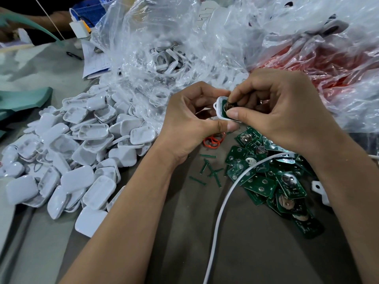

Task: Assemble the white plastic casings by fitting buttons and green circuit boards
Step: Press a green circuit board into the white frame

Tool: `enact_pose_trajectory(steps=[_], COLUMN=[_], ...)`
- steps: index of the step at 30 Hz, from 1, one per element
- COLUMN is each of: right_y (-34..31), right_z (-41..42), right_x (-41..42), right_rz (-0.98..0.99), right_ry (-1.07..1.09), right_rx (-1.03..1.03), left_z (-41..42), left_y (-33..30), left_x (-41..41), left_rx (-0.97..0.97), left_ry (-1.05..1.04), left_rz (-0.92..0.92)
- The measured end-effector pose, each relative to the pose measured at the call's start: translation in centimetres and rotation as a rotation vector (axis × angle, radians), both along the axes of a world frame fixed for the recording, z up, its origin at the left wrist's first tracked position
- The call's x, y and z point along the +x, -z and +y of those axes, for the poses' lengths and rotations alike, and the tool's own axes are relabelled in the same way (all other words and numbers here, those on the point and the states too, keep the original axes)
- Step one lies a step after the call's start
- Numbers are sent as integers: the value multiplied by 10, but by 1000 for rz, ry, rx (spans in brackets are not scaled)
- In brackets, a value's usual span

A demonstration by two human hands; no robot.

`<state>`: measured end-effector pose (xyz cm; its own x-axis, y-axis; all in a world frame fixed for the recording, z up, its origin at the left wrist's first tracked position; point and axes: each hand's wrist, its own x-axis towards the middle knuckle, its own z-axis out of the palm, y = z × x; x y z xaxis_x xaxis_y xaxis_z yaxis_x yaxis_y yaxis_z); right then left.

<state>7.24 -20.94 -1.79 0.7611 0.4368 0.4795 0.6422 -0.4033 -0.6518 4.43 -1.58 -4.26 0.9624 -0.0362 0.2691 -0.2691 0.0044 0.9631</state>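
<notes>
Hands, left (pixel 190 121) and right (pixel 272 111), pinch one casing (pixel 219 108) between casing pile (pixel 67 152) and boards (pixel 272 181).

At frame centre, a small white plastic casing (pixel 218 107) shows a dark green circuit board (pixel 224 111) inside. Glossy white rounded casing shells (pixel 67 152) fill the left; green boards with silver discs (pixel 272 177) lie lower right; orange rubber bands (pixel 213 141) sit between; a translucent red plastic bag (pixel 320 66) occupies upper right.

Red rubber bands (pixel 214 140) lie near a white cable (pixel 220 214) — clear plastic bags (pixel 164 37) behind.
</notes>
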Motion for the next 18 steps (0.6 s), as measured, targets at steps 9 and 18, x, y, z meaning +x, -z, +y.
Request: enact_pose_trajectory(steps=[9, 18], right_y=[0, 0], right_z=[2, 2], right_x=[-3, -3], right_rz=[0, 3], right_ry=[23, 55], right_rx=[-61, -20], left_z=[-1, -1], left_y=[5, 5], left_x=[1, 3], left_rx=[30, -85], left_ry=[-6, 77], left_rz=[18, 53])
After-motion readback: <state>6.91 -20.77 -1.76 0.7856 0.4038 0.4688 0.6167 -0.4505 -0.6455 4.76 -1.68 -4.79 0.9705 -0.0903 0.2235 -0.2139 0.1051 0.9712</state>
